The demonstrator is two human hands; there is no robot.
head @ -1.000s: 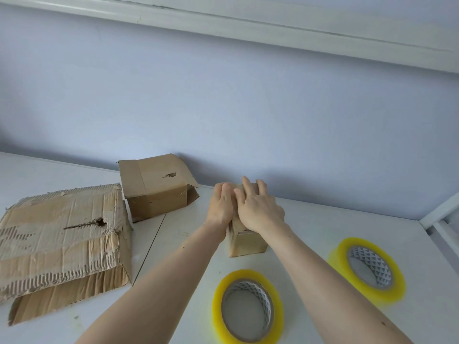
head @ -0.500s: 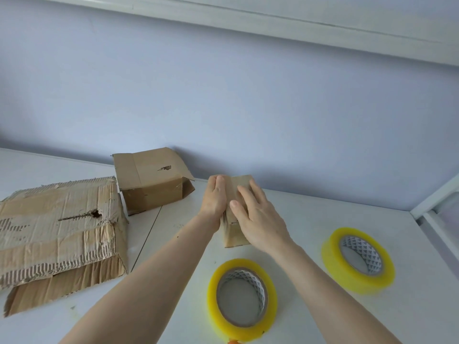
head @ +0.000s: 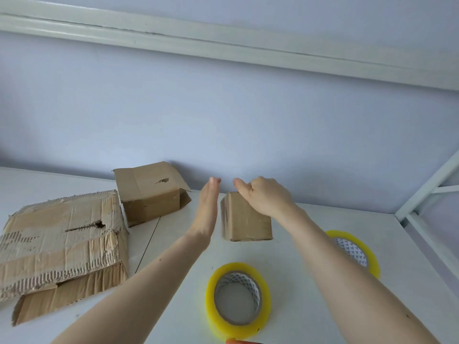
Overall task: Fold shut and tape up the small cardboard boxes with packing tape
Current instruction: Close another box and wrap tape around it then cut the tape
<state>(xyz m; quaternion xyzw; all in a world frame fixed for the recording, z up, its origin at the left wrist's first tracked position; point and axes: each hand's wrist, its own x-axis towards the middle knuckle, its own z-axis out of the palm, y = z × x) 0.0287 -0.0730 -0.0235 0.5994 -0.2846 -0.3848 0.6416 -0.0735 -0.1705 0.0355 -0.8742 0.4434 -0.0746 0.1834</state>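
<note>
A small box (head: 246,219) is seen upright on the counter (head: 310,281). Left of it lie a larger open box (head: 149,192) and flattened cardboard (head: 59,242); two tape rolls (head: 238,301) lie nearer. The right hand (head: 265,194) is curled over its top; the left hand (head: 207,207), fingers straight, is held just beside it.

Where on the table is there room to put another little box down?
Bare table lies between the near tape roll and the right forearm. Another gap sits between the flattened cardboard and the left forearm. It's crowded around the small box.
</note>
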